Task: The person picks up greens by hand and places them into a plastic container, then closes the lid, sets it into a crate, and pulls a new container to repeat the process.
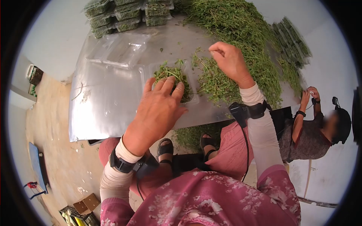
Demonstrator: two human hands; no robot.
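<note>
My left hand (160, 105) lies flat, fingers spread, pressing down on a bunch of green herbs (171, 73) inside a clear plastic clamshell tray (194, 98) on the metal table (105, 109). My right hand (228, 60) hovers just right of the tray, fingertips pinched on a few herb sprigs pulled from the loose herb pile (241, 45). The tray's open lid (120, 51) lies flat to the upper left. Both wrists carry black strapped devices with cables.
Stacks of filled clamshell packs (126, 15) stand at the table's far left end, and more packs (292, 41) at the far right. Another person (313, 132) sits at the right. Herb scraps lie under the table near my sandaled feet (184, 145). Crates (81, 214) sit on the floor.
</note>
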